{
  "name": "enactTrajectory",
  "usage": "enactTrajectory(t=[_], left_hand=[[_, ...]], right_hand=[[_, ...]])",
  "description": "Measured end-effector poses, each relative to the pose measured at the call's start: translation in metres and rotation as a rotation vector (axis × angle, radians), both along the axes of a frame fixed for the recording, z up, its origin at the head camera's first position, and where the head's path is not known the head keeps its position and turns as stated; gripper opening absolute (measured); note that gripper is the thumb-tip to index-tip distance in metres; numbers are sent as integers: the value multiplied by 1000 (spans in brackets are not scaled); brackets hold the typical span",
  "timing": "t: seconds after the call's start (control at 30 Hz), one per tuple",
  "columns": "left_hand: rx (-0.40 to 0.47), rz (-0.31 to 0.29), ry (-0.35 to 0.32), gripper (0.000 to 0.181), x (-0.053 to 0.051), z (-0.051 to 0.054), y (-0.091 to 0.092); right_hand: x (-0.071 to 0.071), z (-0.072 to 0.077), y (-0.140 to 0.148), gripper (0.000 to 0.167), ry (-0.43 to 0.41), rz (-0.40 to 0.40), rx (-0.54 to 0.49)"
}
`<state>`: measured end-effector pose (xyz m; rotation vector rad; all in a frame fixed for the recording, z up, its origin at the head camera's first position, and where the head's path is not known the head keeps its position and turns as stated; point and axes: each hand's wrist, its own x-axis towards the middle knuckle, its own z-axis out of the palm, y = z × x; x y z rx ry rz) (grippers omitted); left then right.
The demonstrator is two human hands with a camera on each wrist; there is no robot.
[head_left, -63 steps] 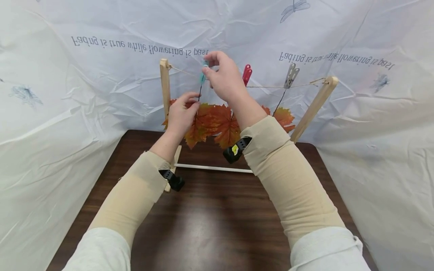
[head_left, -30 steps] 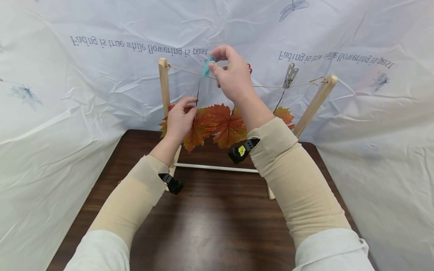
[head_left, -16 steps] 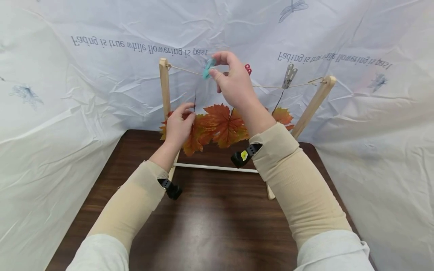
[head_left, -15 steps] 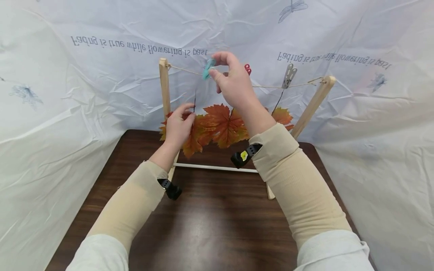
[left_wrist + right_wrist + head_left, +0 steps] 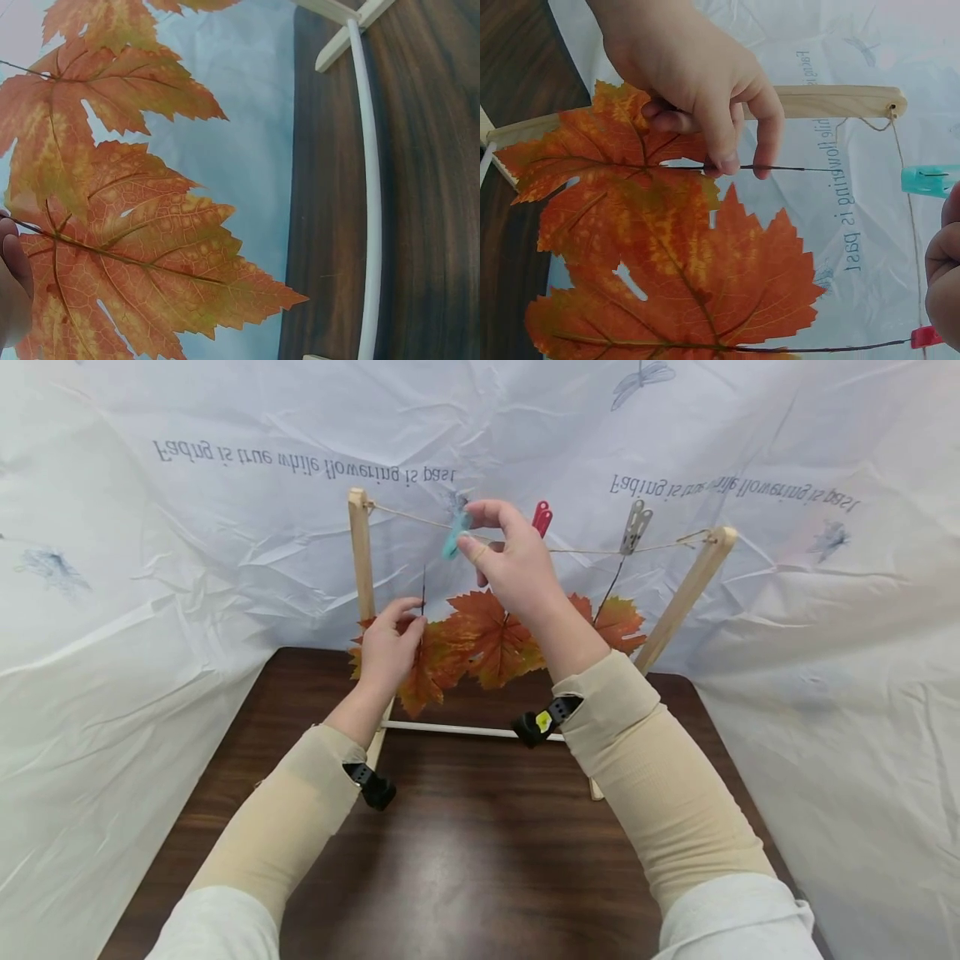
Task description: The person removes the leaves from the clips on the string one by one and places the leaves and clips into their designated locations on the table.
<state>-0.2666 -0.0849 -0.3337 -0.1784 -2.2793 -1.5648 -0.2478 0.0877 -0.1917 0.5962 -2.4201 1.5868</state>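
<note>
My left hand [image 5: 392, 642] pinches the thin dark stem [image 5: 787, 168] of an orange-red artificial maple leaf [image 5: 157, 251] between thumb and index finger. The stem's upper end stands free, below and left of a teal clothespin [image 5: 455, 534]. My right hand [image 5: 517, 560] pinches that clothespin by its upper part. In the right wrist view the clothespin's tip overlaps the string [image 5: 913, 247]; whether it is clipped there I cannot tell. Beside the held leaf hangs another maple leaf [image 5: 495, 639], its stem running to a red clothespin [image 5: 542, 518] on the string.
A wooden post [image 5: 362, 552] at left and another post [image 5: 686, 597] at right carry the string. A grey clothespin [image 5: 636, 528] holds a further leaf [image 5: 621, 622]. A white rod [image 5: 450, 728] spans low across the frame on the dark wooden table [image 5: 465, 860]. Printed white cloth [image 5: 225, 527] surrounds it.
The left hand has moved down and slightly left with the leaf, and its stem has come away from the teal clothespin. The right hand, keeping the clothespin, has shifted right, then lower.
</note>
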Motion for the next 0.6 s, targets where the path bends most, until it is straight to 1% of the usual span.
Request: enactTrajectory(t=[0.13, 0.27, 0.33, 0.47, 0.6], left_hand=[[15, -8, -2, 26, 0, -4, -1], [19, -6, 7, 24, 0, -8, -2], [21, -1, 10, 23, 0, -9, -1], [19, 13, 7, 21, 3, -11, -2], [6, 23, -14, 24, 5, -13, -4]], right_hand=[[6, -2, 1, 41, -4, 9, 15], [16, -1, 1, 40, -37, 3, 16], [17, -3, 1, 39, -47, 4, 13], [10, -16, 5, 40, -52, 14, 16], [1, -31, 10, 40, -46, 34, 20]])
